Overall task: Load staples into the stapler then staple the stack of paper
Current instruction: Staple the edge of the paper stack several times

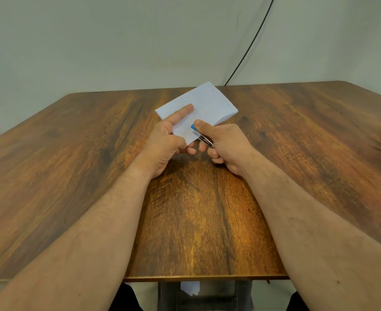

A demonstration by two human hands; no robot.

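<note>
Behind your table a plain pale wall (95, 41) fills the background, and the wood-grain tabletop (72, 176) spreads out beneath both of your bare forearms. Starting at the left, your left hand (162, 144) grasps the stack of paper (207, 104): the index finger lies straight across the top sheet, while the thumb and the other fingers curl round the near corner of the stack, lifting that corner off the wood. The stack is white, angled with its far corner toward the back edge of the table, and sits at the middle of the tabletop. Just right of the held corner, your right hand (225, 147) is clenched around a small stapler (199, 135), blue on top with a metal base, your thumb pressing on its blue top. The stapler's mouth sits over the near edge of the paper, touching it. Farther right, a thin black cable (252, 41) hangs down the wall and drops behind the table's back edge. Below the table's near edge, a scrap of white paper (190, 287) shows.
</note>
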